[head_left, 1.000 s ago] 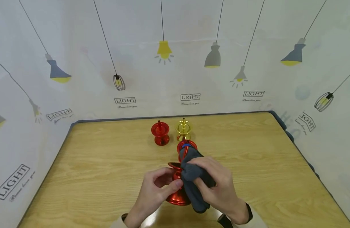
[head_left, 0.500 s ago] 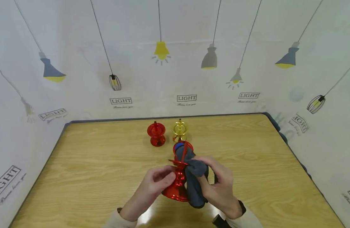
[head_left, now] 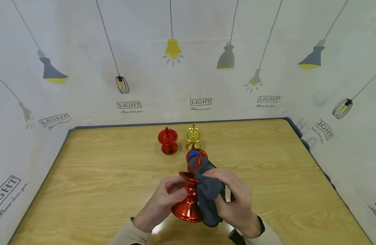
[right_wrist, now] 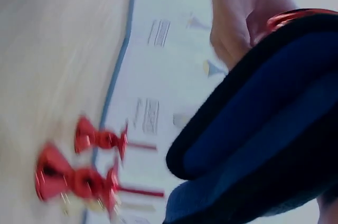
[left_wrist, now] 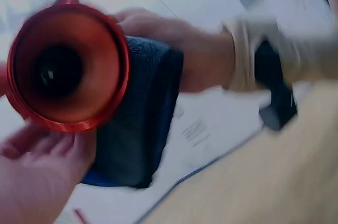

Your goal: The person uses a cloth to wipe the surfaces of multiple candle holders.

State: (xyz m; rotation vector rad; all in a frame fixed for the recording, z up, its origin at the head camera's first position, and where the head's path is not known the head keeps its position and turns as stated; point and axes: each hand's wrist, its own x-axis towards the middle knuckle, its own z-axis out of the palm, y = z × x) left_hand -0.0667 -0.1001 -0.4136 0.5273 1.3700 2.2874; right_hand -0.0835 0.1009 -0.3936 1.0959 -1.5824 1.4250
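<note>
My left hand grips a shiny red candle holder by its narrow stem. The candle holder is tilted, its spike leaning right and its flared base toward me. In the left wrist view its hollow base faces the camera. A dark blue-grey cloth is pinched in my right hand and lies against the holder's dish and spike. One cloth end with a blue patch overlaps another red candle holder behind. Folded cloth fills much of the right wrist view and hides most of the held piece.
A red candle holder and a gold candle holder stand upright toward the back of the wooden table. Just in front of the gold one stands another red candle holder, partly covered. A printed backdrop surrounds the table.
The held candle holder has turned and tilted a little, its base shifting slightly left. My right hand and the cloth have moved slightly along it. The head view has shifted a little.
</note>
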